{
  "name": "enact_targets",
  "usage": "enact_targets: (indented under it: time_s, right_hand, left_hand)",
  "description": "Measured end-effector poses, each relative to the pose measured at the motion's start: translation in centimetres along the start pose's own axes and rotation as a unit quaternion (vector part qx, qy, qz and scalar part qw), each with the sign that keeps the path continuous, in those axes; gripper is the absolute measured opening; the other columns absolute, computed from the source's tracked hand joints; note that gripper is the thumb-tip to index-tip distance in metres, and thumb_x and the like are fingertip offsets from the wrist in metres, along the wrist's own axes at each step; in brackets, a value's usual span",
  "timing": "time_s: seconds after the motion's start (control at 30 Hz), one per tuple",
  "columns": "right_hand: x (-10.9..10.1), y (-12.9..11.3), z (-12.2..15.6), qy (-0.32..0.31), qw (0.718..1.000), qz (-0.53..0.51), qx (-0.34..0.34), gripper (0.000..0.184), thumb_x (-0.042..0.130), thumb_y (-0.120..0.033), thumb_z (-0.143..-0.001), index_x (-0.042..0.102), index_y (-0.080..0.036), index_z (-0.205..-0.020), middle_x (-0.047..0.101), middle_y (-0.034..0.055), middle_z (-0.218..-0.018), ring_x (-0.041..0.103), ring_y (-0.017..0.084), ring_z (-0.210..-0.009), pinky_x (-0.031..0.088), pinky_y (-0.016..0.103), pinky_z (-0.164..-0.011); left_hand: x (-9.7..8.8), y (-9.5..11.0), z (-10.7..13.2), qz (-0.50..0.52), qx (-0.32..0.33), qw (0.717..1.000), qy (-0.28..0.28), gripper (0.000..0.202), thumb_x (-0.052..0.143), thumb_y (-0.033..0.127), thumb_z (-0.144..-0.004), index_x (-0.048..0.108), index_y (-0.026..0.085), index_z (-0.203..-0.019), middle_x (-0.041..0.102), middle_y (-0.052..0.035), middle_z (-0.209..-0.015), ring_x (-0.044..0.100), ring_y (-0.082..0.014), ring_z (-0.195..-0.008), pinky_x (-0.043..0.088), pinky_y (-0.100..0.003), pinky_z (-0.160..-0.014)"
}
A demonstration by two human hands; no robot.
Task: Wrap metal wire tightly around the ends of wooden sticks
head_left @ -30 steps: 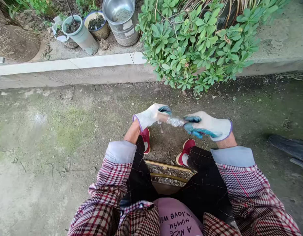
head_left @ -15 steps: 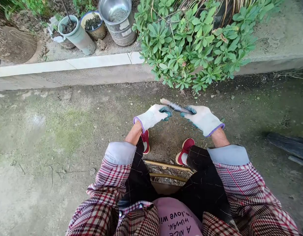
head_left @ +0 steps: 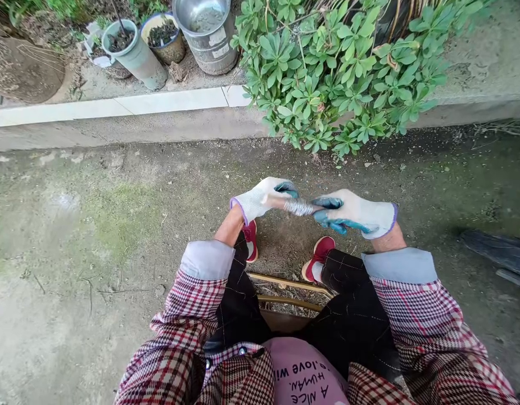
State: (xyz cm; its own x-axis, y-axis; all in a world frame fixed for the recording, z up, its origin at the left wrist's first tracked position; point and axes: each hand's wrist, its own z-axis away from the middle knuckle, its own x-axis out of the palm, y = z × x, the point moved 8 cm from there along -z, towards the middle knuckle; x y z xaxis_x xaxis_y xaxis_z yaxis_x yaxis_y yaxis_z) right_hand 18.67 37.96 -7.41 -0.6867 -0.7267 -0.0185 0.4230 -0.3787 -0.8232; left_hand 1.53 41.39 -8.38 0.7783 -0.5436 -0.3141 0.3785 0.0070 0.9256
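Note:
A short brown stick (head_left: 279, 202) with silvery wire (head_left: 299, 207) wound around its middle lies nearly level between my hands. My right hand (head_left: 355, 212), in a white glove with a blue-green coated palm, is closed around the stick's right end. My left hand (head_left: 266, 196), gloved the same way, is closed with its fingers curled just behind the stick's left end. Whatever it pinches, perhaps a thin strand, is too small to make out. The stick's left end passes in front of the left glove and is slightly blurred.
Beyond the hands runs a low ledge (head_left: 171, 103) with a metal pot (head_left: 213, 48), a pale green planter (head_left: 144, 62) and another flowerpot (head_left: 171, 50). A leafy bush (head_left: 327, 79) overhangs it. Under me is a low seat with yellowish bars (head_left: 289, 284). A dark object (head_left: 496, 247) lies at right.
The stick has swung down and left in my right hand, its left end now across my left glove. My right hand has turned, showing more of its blue-green palm. The left hand has barely moved.

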Motion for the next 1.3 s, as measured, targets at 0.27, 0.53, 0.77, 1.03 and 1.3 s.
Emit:
enact_targets:
  time_s: [0.27, 0.53, 0.77, 1.03, 1.3]
  right_hand:
    - [-0.3, 1.9, -2.3, 0.024, 0.904, 0.42, 0.07, 0.014, 0.072, -0.033, -0.085, 0.079, -0.021, -0.087, 0.072, 0.0027, -0.072, 0.058, 0.016, -0.062, 0.039, 0.029, -0.058]
    - [-4.4, -0.2, -1.2, 0.27, 0.904, 0.329, 0.049, 0.025, 0.066, -0.044, -0.093, 0.072, -0.02, -0.095, 0.07, 0.0059, -0.081, 0.059, 0.02, -0.069, 0.043, 0.031, -0.059]
    - [-2.2, -0.2, -0.2, 0.189, 0.979, -0.078, -0.022, 0.039, 0.083, -0.055, -0.079, 0.065, -0.022, -0.09, 0.059, -0.0011, -0.065, 0.043, 0.01, -0.044, 0.038, 0.027, -0.036]
    - [1.2, 0.4, 0.1, -0.08, 0.995, 0.053, 0.012, 0.041, 0.085, -0.055, -0.07, 0.072, -0.019, -0.084, 0.057, -0.0049, -0.059, 0.047, 0.01, -0.045, 0.04, 0.026, -0.042]
    - [-1.5, 1.6, -2.5, 0.081, 0.872, 0.474, 0.093, 0.017, 0.069, -0.038, -0.089, 0.077, -0.023, -0.089, 0.077, 0.0068, -0.085, 0.066, 0.022, -0.073, 0.04, 0.032, -0.063]
  left_hand:
    - [0.9, 0.2, 0.9, -0.213, -0.076, 0.972, -0.057, 0.013, 0.058, 0.022, -0.084, 0.064, 0.018, -0.074, 0.056, 0.0018, -0.067, 0.044, -0.0136, -0.063, 0.035, -0.031, -0.065]
    - [0.4, 0.3, 0.5, -0.025, -0.106, 0.994, 0.026, 0.025, 0.054, 0.017, -0.08, 0.075, 0.014, -0.094, 0.07, -0.0024, -0.08, 0.054, -0.0121, -0.066, 0.044, -0.027, -0.066]
    - [0.0, 0.4, 0.2, 0.048, -0.081, 0.995, 0.033, 0.015, 0.057, 0.015, -0.079, 0.071, 0.014, -0.085, 0.069, -0.001, -0.079, 0.053, -0.0106, -0.067, 0.045, -0.025, -0.067]
    - [0.1, 0.5, 0.6, -0.044, -0.045, 0.997, -0.051, 0.017, 0.059, 0.018, -0.081, 0.074, 0.014, -0.088, 0.075, -0.0032, -0.088, 0.061, -0.0154, -0.082, 0.049, -0.028, -0.079]
    - [-0.2, 0.2, 0.9, -0.082, -0.087, 0.993, 0.005, 0.007, 0.064, 0.02, -0.074, 0.07, 0.018, -0.072, 0.067, -0.0023, -0.07, 0.054, -0.0147, -0.068, 0.045, -0.029, -0.065]
